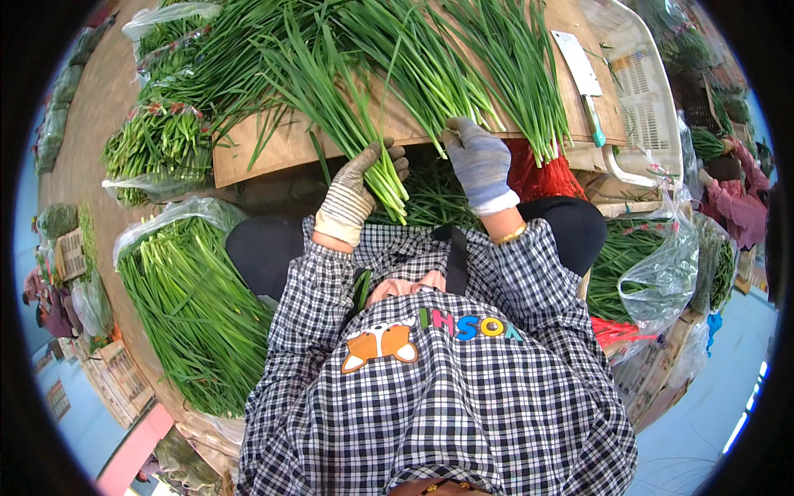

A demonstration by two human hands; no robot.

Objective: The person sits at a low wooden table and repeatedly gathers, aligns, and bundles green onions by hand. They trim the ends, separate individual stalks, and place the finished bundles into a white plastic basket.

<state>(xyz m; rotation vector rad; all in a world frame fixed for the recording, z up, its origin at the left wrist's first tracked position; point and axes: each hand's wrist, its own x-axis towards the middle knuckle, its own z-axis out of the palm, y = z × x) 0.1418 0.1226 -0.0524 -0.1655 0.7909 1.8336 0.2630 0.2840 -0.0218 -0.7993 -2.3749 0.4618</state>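
My left hand (356, 192), in a striped knit glove, holds a bunch of long green garlic chives (335, 121) near its pale stem ends. The leaves fan up and left over the wooden board (260, 146). My right hand (476, 158), in a grey-blue glove, is at the board's near edge, beside the stem ends of another pile of chives (428, 74); whether its fingertips pinch a stem cannot be made out. Farther right lies a separate bunch (527, 80), its stems over the edge above red ties (546, 177).
A cleaver (578, 65) with a green-tipped handle lies on the board's right side, beside a white plastic crate (648, 105). Bagged chives stand at left (192, 310) and right (626, 266). Tied bundles (158, 146) sit left of the board. A co-worker (738, 192) is at far right.
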